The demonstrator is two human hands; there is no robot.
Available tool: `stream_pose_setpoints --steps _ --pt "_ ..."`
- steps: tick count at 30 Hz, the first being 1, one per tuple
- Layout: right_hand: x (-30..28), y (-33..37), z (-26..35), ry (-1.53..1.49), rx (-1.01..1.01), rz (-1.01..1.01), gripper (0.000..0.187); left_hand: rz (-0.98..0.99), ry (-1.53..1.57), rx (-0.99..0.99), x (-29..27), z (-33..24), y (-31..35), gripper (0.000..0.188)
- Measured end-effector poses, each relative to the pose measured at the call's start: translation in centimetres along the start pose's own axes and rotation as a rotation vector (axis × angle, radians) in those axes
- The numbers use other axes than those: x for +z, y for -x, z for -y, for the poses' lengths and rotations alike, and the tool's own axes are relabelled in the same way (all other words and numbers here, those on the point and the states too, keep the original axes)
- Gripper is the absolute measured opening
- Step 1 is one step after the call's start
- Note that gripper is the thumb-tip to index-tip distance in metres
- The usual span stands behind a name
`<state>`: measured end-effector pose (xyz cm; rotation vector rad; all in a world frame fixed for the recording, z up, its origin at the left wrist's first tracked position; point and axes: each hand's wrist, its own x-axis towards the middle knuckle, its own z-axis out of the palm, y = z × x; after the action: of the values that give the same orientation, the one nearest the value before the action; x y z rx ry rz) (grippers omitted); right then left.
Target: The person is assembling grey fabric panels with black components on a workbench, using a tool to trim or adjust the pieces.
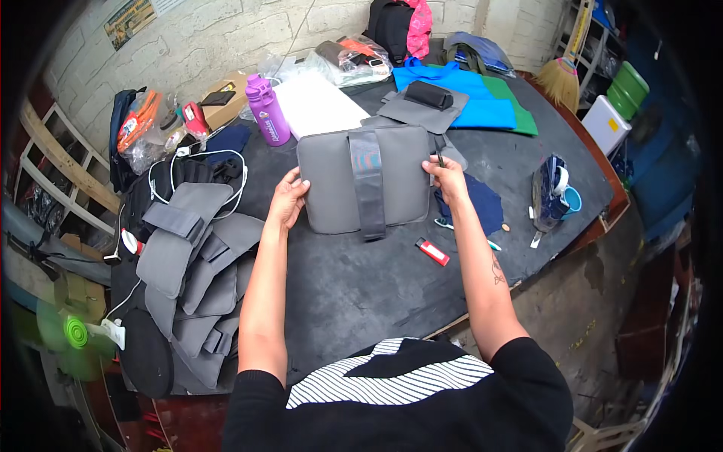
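Note:
A grey padded fabric panel (pixel 325 184) with rounded corners is held up over the dark table. Down its middle runs a wide dark strap (pixel 369 192), whose lower end hangs slightly past the bottom edge. My left hand (pixel 288 199) grips the left edge, thumb on the front. My right hand (pixel 450 179) pinches the upper right edge; a thin dark pen-like object (pixel 440 153) sticks up at its fingers. At the left, similar grey padded pieces (pixel 169 260) with straps lie in a loose pile. More grey pieces (pixel 425 117) lie beyond the panel.
A purple bottle (pixel 267 111) stands behind my left hand near a white sheet (pixel 324 102). A red-and-white small object (pixel 432 252) and navy cloth (pixel 483 203) lie right of the panel. Blue fabric (pixel 482 113) is at the back; a green fan (pixel 75 331) is lower left.

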<state>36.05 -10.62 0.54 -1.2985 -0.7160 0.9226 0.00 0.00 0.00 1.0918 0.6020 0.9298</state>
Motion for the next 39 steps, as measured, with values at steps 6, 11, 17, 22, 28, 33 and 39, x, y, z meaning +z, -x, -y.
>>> stream_pose_setpoints --steps 6,11,17,22,28,33,39 --pt "0.6 -0.2 0.4 0.073 -0.039 -0.069 0.025 -0.071 0.041 0.12 0.3 -0.9 -0.7 0.038" --pt "0.4 -0.6 0.7 0.16 -0.036 -0.039 0.031 -0.138 -0.088 0.164 1.3 -4.1 -1.2 0.039" --pt "6.0 1.8 5.3 0.217 -0.539 -0.214 0.041 -0.314 -0.312 0.267 3.1 -5.6 -1.8 0.022" --pt "12.4 6.3 9.2 0.608 -0.906 -0.069 0.031 -0.31 -0.362 0.371 6.0 -6.4 -1.4 0.013" --pt "16.4 7.4 7.3 0.755 -0.986 -0.026 0.024 -0.307 -0.123 0.308 7.1 -6.8 -0.7 0.013" --pt "16.7 7.2 5.8 0.572 -0.994 -0.083 0.018 -0.321 -0.201 0.202 6.5 -6.6 -0.2 0.01" --pt "12.2 6.9 5.1 0.175 -0.55 -0.004 0.021 -0.526 -0.281 0.247 2.3 -3.7 -2.6 0.008"
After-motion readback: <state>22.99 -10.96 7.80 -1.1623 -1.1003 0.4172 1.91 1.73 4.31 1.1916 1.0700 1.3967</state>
